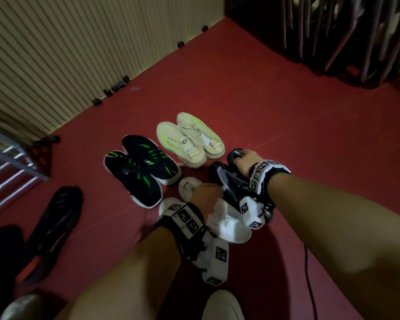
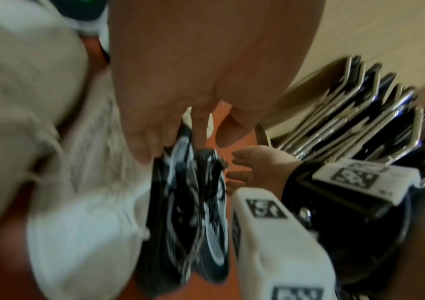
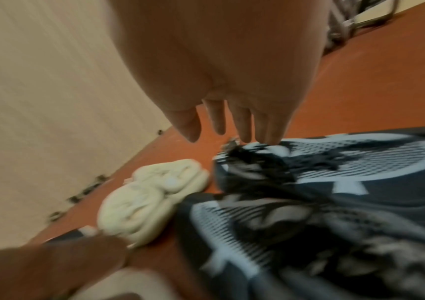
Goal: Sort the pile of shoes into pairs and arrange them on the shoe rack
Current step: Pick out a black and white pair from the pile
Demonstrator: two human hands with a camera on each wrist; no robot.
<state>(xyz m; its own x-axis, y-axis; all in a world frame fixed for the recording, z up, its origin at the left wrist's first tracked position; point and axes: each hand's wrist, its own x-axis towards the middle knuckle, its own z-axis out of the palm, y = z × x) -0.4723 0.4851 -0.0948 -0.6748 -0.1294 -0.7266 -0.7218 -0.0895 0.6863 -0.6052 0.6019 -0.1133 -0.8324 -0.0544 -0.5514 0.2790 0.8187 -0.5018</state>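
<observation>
— Red floor (image 1: 252, 88) by the ribbed cream wall (image 1: 56, 54) was our sorting ground, the metal shoe rack (image 1: 7, 162) at far left holding nothing we could see. Which step was it?

— Pairing, we judged. Black sneakers with green stripes (image 1: 141, 169) and cream knit sneakers (image 1: 189, 139) lay matched. Our left hand (image 1: 206, 192) gripped white sneakers (image 1: 229, 222); our right hand (image 1: 247, 158), fingers straight, touched black-and-grey mesh sneakers (image 1: 226, 179).

— Next?

— Probably closing on that pair, then carrying pairs rackward.
</observation>
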